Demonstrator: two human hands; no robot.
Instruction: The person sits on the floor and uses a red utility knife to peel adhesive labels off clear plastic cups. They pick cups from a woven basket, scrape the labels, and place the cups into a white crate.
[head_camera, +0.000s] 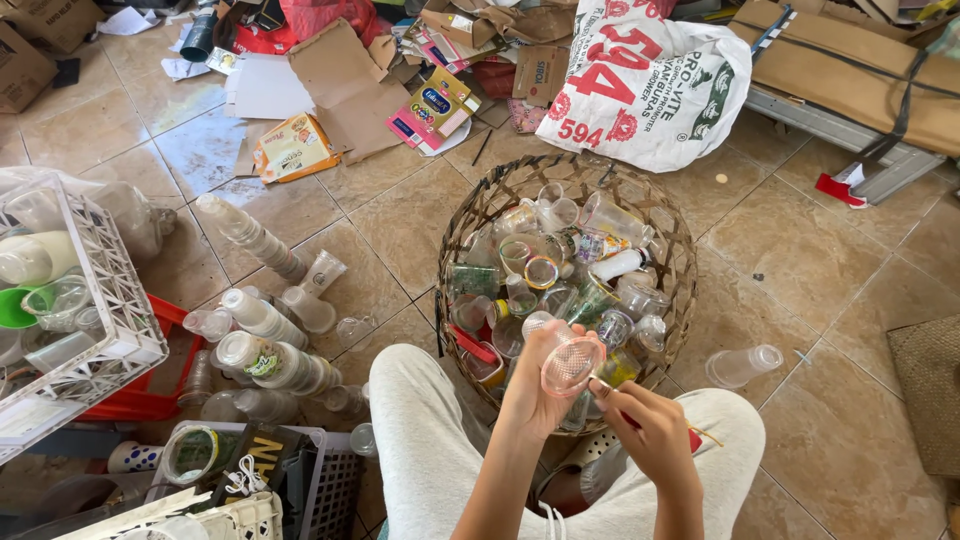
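My left hand (535, 385) holds a clear plastic cup (570, 362) with a pinkish rim, its mouth turned toward me, above my knees. My right hand (650, 425) pinches a small tool with a red handle, its tip touching the cup's rim. Just beyond both hands stands a round woven basket (668, 225) filled with several clear plastic cups and small bottles. I am seated, with my grey trousers (420, 440) showing below the hands.
Stacks of nested clear cups (255, 238) lie on the tiled floor at left, beside a white crate (115, 290) and a red tray (140, 400). One cup (742, 365) lies right of the basket. A printed white sack (655, 85), flattened cardboard and cartons lie beyond.
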